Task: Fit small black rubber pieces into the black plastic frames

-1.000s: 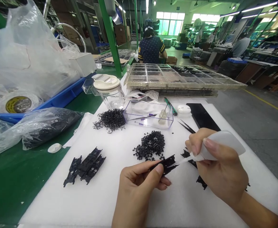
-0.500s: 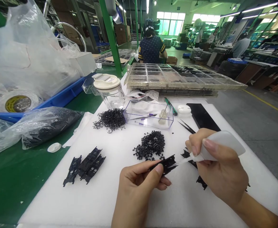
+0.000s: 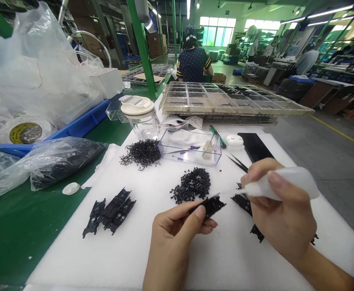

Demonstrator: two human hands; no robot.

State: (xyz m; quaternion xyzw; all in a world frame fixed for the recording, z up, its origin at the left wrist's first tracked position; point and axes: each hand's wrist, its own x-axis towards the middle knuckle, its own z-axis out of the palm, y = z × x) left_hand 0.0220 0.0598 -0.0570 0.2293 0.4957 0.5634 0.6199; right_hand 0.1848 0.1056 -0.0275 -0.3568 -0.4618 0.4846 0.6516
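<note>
My left hand pinches a flat black plastic part between thumb and fingers, over the white board. In my right hand is a white squeeze bottle, tilted so its thin nozzle points left to the part's upper edge. Whether the tip touches the part I cannot tell. Beneath and beside my right hand lie more black parts, partly hidden. Behind the held part is a heap of tiny black pieces. A stack of similar black parts rests on the left of the board.
Behind the heaps stand a clear plastic box, a lidded jar and a pile of black clips. Tweezers lie near a black block. A divided tray spans the back. A person sits beyond.
The bottle's nozzle has shifted up and slightly left, from the part's right end to its upper edge. My left hand has turned the part so its broad face shows more.
</note>
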